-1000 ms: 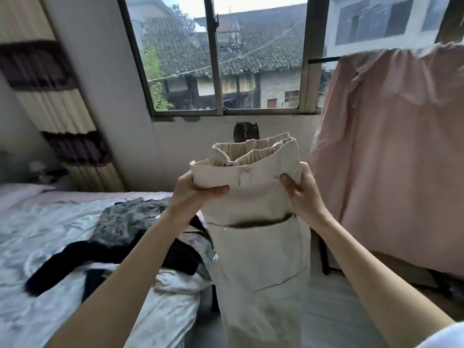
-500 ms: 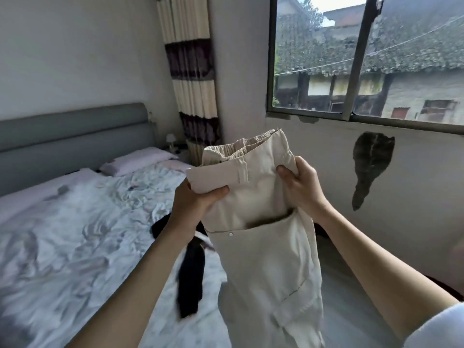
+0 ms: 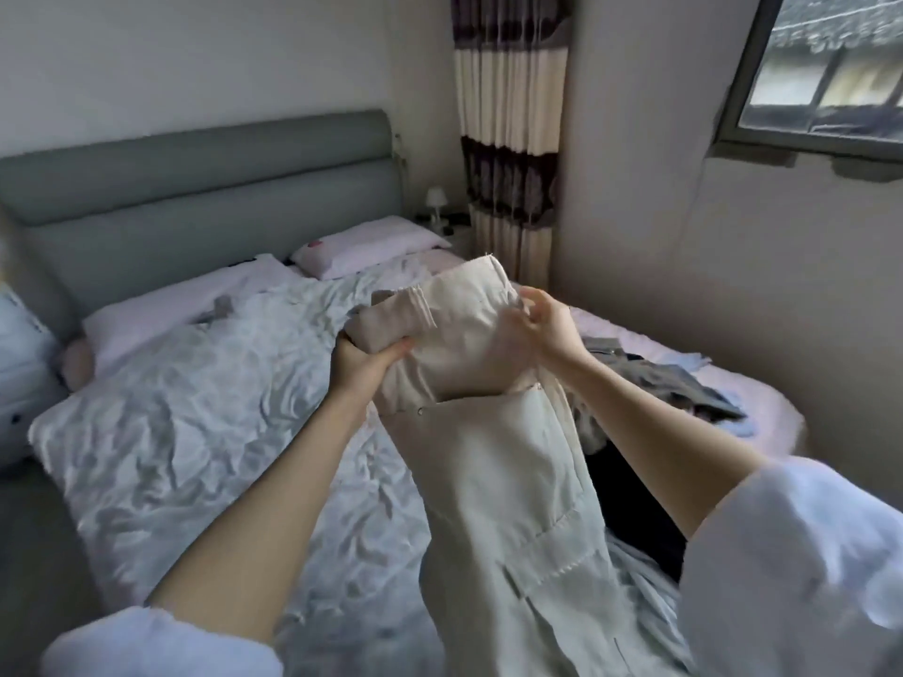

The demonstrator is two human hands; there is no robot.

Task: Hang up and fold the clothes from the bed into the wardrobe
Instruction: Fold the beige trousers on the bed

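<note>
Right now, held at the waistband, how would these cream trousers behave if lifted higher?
The trousers look floppy: the legs hang limp below the left hand and right hand. Probably fairly thick, since the waistband bunches bulkily. Likely not slippery; the weave looks matte.

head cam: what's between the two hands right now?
Only the cream trousers: their folded waistband spans the gap. The left hand grips one end; the right hand holds the other side, fingers partly loose. Nothing else lies between them in the head view.

Legible text, labels, brands, numbers, signs: none on any garment, bedding, wall or window.
</note>
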